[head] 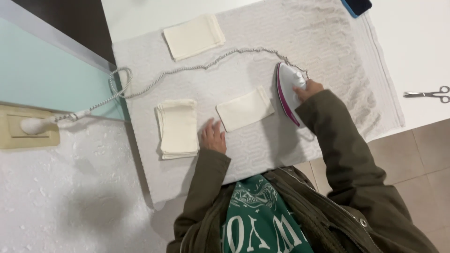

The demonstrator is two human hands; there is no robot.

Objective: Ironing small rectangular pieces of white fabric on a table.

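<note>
Gripping iron point(289, 91), right hand point(309, 89) closed | left hand point(213, 137) flat, holding nothing, beside cloth point(245, 108) edge

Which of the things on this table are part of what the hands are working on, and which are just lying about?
In use: iron in the right hand; single cloth piece beside the left hand; stack of cloth pieces; folded piece; white towel; cord.

Lying about: scissors; blue thing at the top edge.
</note>
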